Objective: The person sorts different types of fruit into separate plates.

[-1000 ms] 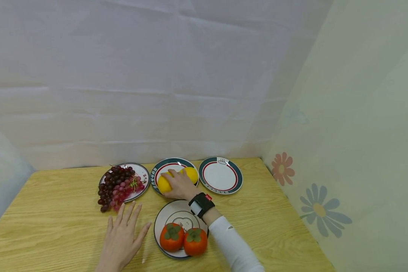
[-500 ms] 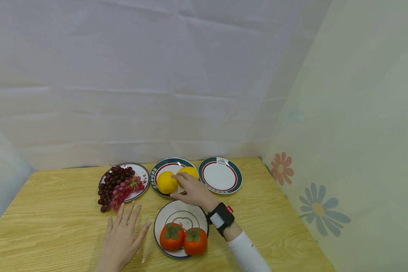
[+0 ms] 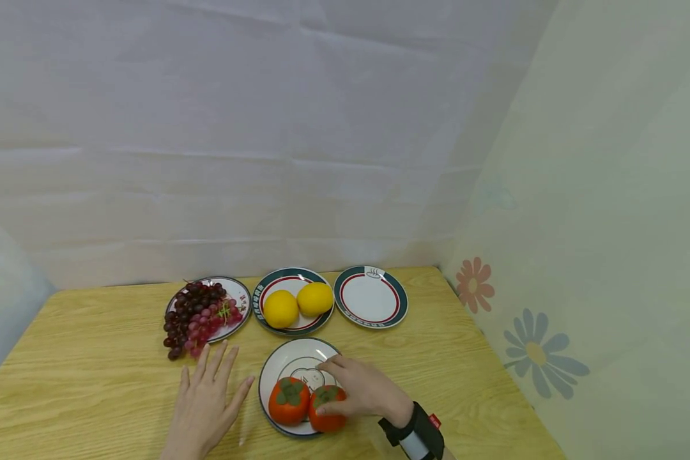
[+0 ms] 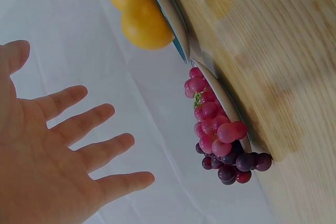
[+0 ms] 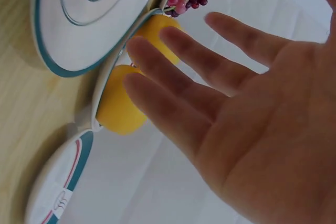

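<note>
In the head view my right hand (image 3: pixel 365 390) is over the right-hand persimmon (image 3: pixel 326 423), its spread fingers and thumb overlapping the fruit without curling round it. Beside that one sits a second orange persimmon (image 3: pixel 289 406) with green leaves. Both lie on the front half of a white plate (image 3: pixel 278 361) with a dark rim. The right wrist view shows the fingers of this hand extended and apart. My left hand (image 3: pixel 207 399) lies left of the plate with fingers spread, and holds nothing.
Along the back, a plate (image 3: pixel 243 299) bears dark and pink grapes (image 3: pixel 207 313). Next to it, a green-rimmed plate (image 3: pixel 273 279) carries two yellow round fruits (image 3: pixel 280 309). A bare plate (image 3: pixel 370 297) of the same kind stands to the right. Walls border the wooden table (image 3: pixel 92 358).
My right hand has let go of the left yellow fruit, drawn back toward the near right, and come over the right persimmon. The left hand has stayed put.
</note>
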`<state>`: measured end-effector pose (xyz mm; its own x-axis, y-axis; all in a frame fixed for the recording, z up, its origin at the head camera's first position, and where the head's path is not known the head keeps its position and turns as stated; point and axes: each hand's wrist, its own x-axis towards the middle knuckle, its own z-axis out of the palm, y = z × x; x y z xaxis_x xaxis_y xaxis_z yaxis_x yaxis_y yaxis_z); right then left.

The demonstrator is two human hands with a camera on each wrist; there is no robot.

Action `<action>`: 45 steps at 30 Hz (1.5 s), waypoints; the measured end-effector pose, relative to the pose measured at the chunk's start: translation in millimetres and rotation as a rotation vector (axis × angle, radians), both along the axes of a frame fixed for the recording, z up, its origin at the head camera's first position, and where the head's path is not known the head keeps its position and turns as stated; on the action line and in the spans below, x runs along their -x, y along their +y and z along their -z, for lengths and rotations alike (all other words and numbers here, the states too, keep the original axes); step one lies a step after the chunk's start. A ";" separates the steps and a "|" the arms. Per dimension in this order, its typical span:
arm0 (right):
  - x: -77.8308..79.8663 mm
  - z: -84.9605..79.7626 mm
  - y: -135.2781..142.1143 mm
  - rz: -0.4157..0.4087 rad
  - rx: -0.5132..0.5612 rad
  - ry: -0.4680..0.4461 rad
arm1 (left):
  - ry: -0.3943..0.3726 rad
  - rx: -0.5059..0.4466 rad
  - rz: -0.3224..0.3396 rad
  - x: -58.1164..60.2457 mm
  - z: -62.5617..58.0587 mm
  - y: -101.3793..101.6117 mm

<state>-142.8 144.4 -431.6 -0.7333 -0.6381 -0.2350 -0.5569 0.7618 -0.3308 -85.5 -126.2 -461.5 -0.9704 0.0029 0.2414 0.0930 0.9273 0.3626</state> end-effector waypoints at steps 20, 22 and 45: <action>31.4 2.4 30.0 0.153 0.133 0.059 | 0.019 -0.009 -0.007 -1.2 0.2 -1.6; 51.2 1.4 42.6 0.238 0.190 0.139 | 0.017 -0.010 -0.010 -1.3 0.0 -1.7; 153.9 71.4 85.1 0.746 0.256 0.269 | -0.002 0.002 -0.008 -2.9 -0.6 -0.7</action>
